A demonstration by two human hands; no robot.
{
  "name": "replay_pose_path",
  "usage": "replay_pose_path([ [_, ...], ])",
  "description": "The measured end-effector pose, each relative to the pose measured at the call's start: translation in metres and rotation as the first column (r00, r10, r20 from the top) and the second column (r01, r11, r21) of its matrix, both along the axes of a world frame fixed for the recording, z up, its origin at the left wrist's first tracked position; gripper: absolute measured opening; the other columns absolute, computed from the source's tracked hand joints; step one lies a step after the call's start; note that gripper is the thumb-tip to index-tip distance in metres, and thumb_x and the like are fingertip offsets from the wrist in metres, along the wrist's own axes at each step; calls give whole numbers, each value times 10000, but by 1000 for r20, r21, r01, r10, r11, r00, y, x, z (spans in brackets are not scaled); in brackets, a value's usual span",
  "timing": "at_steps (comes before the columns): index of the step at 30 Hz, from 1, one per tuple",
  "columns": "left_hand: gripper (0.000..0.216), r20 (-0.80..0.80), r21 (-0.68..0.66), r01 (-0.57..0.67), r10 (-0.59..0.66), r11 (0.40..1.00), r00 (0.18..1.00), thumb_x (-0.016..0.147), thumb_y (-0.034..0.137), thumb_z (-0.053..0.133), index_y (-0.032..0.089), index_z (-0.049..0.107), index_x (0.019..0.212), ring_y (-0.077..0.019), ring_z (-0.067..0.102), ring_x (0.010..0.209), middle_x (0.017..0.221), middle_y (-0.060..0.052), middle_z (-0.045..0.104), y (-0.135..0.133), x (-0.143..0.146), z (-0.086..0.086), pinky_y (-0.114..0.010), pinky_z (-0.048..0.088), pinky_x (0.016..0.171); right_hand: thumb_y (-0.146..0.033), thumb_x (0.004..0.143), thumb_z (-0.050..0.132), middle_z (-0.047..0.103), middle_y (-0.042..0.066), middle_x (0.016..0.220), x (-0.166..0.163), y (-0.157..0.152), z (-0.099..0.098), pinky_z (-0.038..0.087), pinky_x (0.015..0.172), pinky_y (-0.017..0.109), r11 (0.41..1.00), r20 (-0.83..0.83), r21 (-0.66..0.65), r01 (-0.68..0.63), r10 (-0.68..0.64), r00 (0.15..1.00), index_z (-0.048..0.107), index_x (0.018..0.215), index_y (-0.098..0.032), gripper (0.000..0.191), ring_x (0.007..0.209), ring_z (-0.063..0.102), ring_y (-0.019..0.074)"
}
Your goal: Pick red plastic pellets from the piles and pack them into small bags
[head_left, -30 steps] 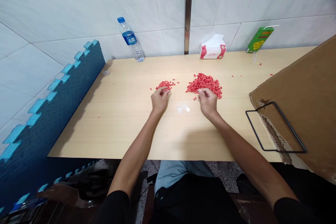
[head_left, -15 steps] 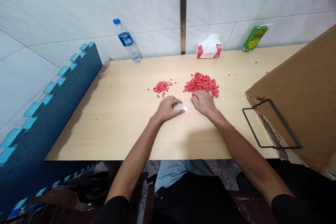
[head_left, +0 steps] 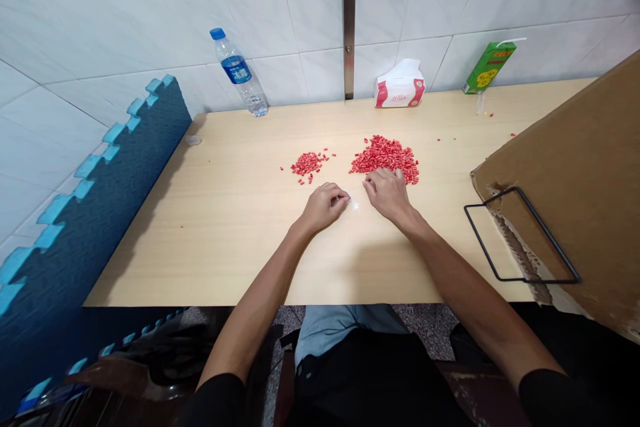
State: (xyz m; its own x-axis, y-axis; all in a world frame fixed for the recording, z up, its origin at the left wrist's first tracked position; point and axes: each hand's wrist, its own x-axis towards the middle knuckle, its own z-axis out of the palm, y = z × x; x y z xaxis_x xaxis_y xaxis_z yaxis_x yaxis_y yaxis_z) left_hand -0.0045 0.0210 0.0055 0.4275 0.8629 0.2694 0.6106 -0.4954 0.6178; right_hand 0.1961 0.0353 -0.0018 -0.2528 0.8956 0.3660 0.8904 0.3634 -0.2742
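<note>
My left hand (head_left: 325,205) rests on the table with thumb and fingertips pinched together. A small clear, shiny plastic piece (head_left: 354,204) shows right at those fingertips; most of its shape is hard to make out. My right hand (head_left: 389,192) lies at the near edge of the large pile of small red pellets (head_left: 383,155), fingers curled and closed, covering some of them. Whether a pellet sits in its fingertips is hidden. Beyond my left hand is a smaller pile of red pellets (head_left: 306,163), with a few scattered around it.
Along the wall stand a water bottle (head_left: 240,73), a tissue pack (head_left: 400,85) and a green drink carton (head_left: 490,67). A cardboard box (head_left: 565,180) with a black wire frame (head_left: 550,233) borders the right side. Blue foam mats (head_left: 125,167) wall the left.
My left thumb and fingers have closed from a wider grip around the whitish clear piece to a pinch. My right hand stays by the large pile. The view has shifted slightly.
</note>
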Motion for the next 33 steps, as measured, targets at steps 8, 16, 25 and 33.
replay_pose_path([
  [8,161,116,-137,-52,68,989,991,810,206,540,172,686,868,-128,541,677,802,-30,639,1,-1,-2,-255,431,638,-222,932,431,673,95,936,0,0,-3,280,792,378,999,27,-43,-12,13,1000,620,892,-187,196,907,527,252],
  [16,129,171,-202,-60,95,977,981,810,250,548,165,644,825,-128,547,679,774,-20,638,0,-1,0,-246,429,631,-219,909,481,652,102,962,0,2,-6,304,789,373,999,31,-27,21,-21,999,611,922,-166,140,928,528,262],
  [25,202,137,-171,-68,92,983,986,848,301,507,167,657,837,-134,541,664,755,-23,645,0,-1,0,-252,412,615,-186,884,468,662,102,973,2,-1,-3,302,806,385,999,3,-37,-29,29,1000,614,927,-175,153,938,525,267],
  [33,204,262,-231,-123,183,965,948,798,323,591,159,711,820,-146,614,691,784,-39,709,0,-2,-4,-252,465,639,-139,914,378,620,122,1014,3,0,-5,360,814,383,998,-63,-50,-49,46,997,595,1044,-159,254,959,538,267],
])
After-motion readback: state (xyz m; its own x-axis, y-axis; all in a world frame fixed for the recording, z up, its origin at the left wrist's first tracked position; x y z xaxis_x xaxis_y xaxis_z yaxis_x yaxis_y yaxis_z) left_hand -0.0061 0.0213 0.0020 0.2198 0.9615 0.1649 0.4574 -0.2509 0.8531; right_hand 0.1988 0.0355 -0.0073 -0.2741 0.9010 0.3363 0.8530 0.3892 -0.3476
